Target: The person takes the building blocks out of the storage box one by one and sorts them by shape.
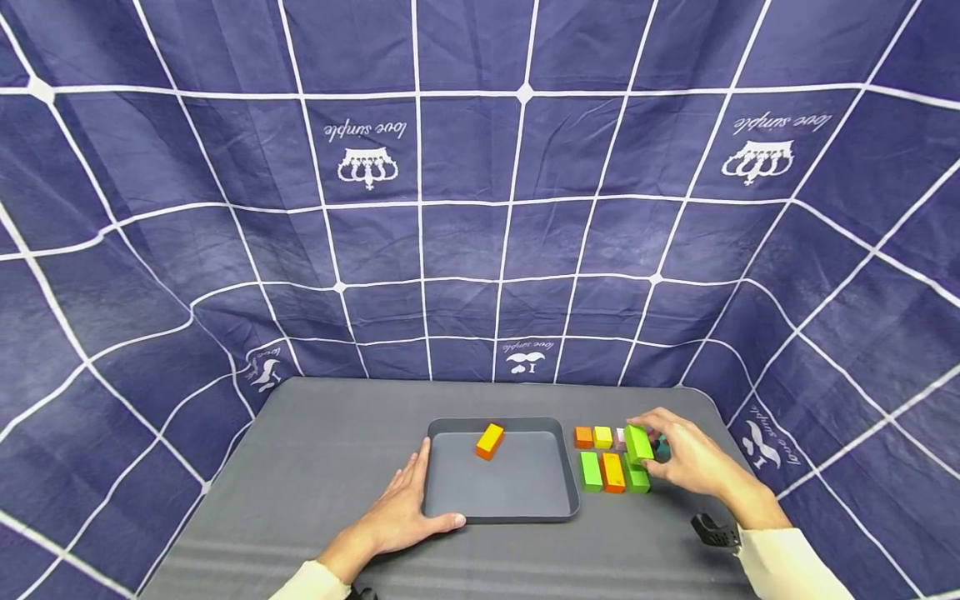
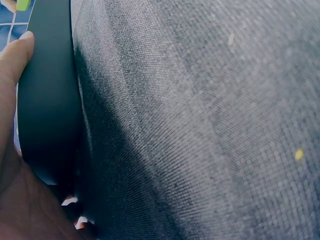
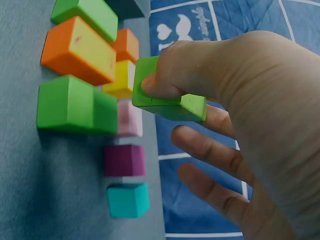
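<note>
My right hand pinches a long green block between thumb and fingers, above another green block. In the right wrist view the thumb presses one face of the held block; the lower fingers are spread away from it. My left hand lies along the left side of a shallow grey tray. Its fingers are straight beside the rim, and the thumb reaches the near left corner. From the left wrist, the thumb rests on the tray's outer wall. An orange block with a yellow top lies inside the tray.
Right of the tray stand a light green block and an orange block. Behind them is a row of small cubes: orange, yellow, pink, purple and teal. A blue checked cloth hangs behind the grey table.
</note>
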Action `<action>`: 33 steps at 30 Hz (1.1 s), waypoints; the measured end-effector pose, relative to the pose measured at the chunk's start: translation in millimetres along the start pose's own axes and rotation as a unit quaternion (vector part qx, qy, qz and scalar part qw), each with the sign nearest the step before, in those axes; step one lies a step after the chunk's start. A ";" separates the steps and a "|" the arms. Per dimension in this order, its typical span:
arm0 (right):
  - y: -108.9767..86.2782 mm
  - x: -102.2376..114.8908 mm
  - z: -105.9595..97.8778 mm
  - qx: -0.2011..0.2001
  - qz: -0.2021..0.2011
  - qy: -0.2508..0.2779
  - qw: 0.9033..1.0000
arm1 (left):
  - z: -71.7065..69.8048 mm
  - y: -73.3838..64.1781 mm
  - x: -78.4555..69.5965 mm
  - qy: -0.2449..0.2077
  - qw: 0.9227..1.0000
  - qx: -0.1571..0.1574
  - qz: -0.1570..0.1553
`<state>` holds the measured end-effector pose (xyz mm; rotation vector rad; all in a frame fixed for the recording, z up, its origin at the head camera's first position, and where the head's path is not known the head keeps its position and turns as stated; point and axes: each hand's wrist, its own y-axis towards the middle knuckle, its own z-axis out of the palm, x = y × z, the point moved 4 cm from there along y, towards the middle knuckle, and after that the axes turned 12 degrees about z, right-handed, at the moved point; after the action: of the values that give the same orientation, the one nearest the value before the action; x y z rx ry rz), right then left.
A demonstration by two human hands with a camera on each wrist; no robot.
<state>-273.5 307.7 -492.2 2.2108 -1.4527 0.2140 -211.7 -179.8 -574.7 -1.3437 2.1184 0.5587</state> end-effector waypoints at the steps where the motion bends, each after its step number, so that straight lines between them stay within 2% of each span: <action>1: -0.8 -1.8 0.2 -0.002 0.000 0.001 1.000 | -0.1 -0.1 -0.1 -0.001 1.000 0.000 -0.001; 19: -14.7 -32.1 5.9 0.033 0.045 -0.002 0.998 | 1.8 1.3 3.0 0.003 1.000 0.001 -0.002; 27: -18.8 -38.7 11.0 0.018 0.027 0.002 0.999 | 1.6 1.3 2.5 0.003 1.000 0.003 -0.007; 33: -21.9 -42.5 14.2 0.026 0.035 -0.001 0.999 | 1.5 1.6 2.4 0.003 1.000 0.004 -0.009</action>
<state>-273.7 342.9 -527.6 2.2040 -1.5438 0.2763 -213.6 -179.8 -577.3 -1.3598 2.1090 0.5381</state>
